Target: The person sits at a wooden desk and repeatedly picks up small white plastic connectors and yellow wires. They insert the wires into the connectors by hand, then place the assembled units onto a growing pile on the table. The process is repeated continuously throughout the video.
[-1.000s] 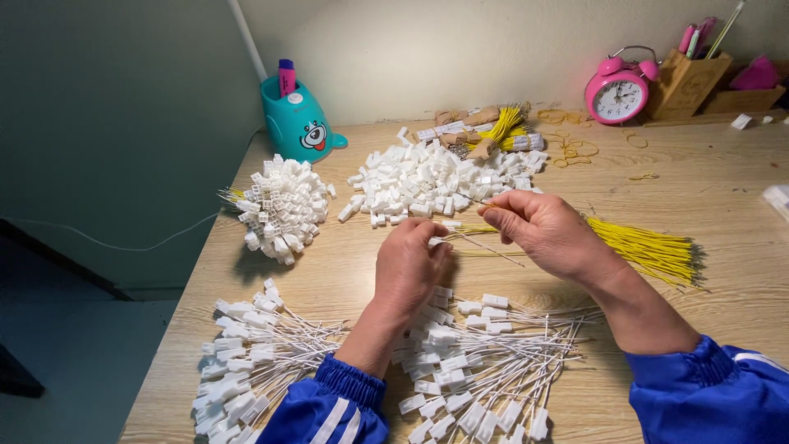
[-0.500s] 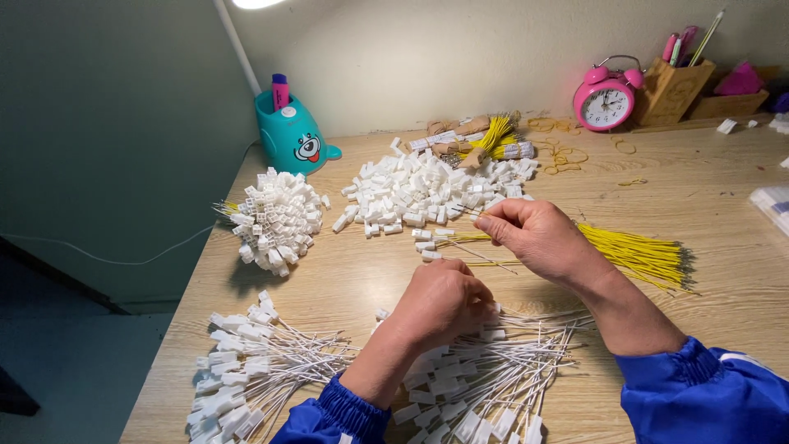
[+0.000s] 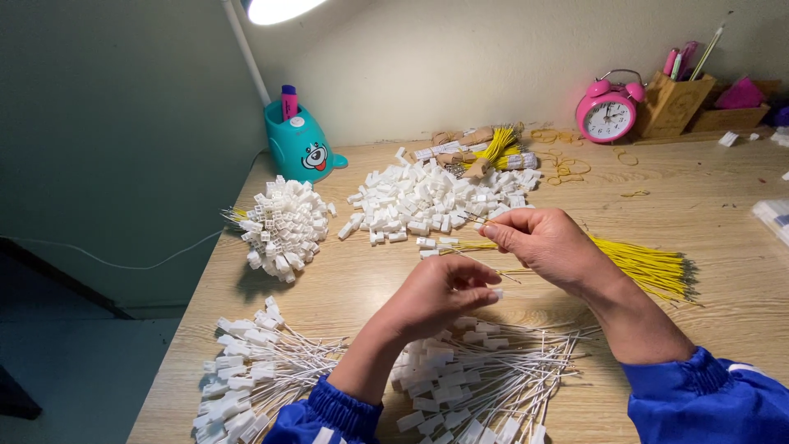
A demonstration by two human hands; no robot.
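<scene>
- While the right hand point(image 3: 551, 247) pinches a thin yellow wire point(image 3: 470, 220) between thumb and first finger, its other fingers curl in loosely.
- The left hand point(image 3: 440, 292) is closed too, fingertips pressed on a small white plug point(image 3: 496, 293); only a corner of it peeks out.
- Both hands float just above the wooden desk point(image 3: 723, 247), near each other but not touching. The wire tip points away to the left, apart from the plug.
- I think a wire is being made ready to go into the plug. For that, the tip must turn toward the plug and line up with one tiny hole.
- Just beside the right wrist lies a bundle of yellow wires point(image 3: 649, 267).
- Behind the hands sits a heap of loose white plugs point(image 3: 427, 197); to the left, a clump of plugs with yellow ends point(image 3: 283, 226).
- Under the arms lie plugs with white wires point(image 3: 485, 382).
- Far back stand a teal pen holder point(image 3: 297, 148) and a pink alarm clock point(image 3: 610, 111).
</scene>
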